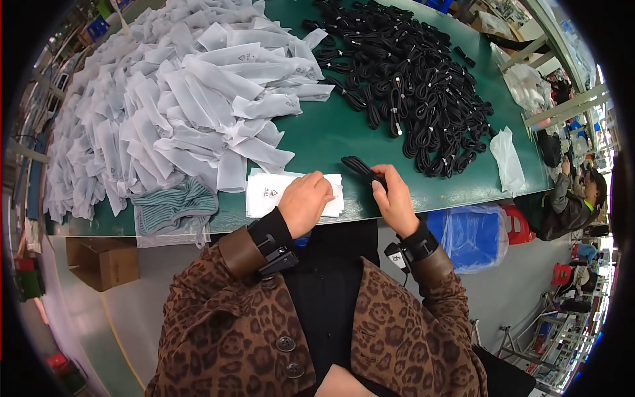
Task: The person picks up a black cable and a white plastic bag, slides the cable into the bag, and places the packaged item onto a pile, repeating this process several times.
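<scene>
A green table [456, 190] stands over a grey floor [153, 294] marked with a yellow line [120, 336]. An open cardboard box [119, 270] sits at left, a plastic-lined blue bin [466, 241] at right. Beyond, a pale metal frame [567, 108] rises; bright light shows at the far right.

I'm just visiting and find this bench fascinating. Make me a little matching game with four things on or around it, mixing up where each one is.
Things:
1. Looped black cable
2. Stack of flat white bags
3. Striped cloth
4. Cardboard box

Places:
A. On the floor, at the left
B. Held in the person's right hand
C. Near the front edge of the green table, at the left
D. Under the person's left hand

Right pairs: 1-B, 2-D, 3-C, 4-A
</scene>
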Demonstrator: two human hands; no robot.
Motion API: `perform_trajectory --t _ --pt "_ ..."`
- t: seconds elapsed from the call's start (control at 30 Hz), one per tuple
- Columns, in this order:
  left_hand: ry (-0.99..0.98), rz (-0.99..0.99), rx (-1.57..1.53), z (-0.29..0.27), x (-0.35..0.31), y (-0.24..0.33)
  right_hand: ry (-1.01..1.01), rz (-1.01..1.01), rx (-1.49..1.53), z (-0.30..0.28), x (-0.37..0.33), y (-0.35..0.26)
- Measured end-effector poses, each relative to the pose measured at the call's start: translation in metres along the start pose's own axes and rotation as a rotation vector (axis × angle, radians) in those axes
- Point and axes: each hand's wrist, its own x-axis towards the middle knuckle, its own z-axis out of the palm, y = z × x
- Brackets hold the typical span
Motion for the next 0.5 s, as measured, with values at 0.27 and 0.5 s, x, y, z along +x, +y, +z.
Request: perform_trajectory --t 0.27,0.5 --pt "0.03 -0.265 -0.346 -0.01 0.002 0.008 -0.058 0.172 0.342 -0.013 -0.026 -0.027" --pt "0.119 -0.225 -0.398 -0.015 0.002 0.011 -0.063 -0.174 -0.096 -0.018 -0.028 -0.022"
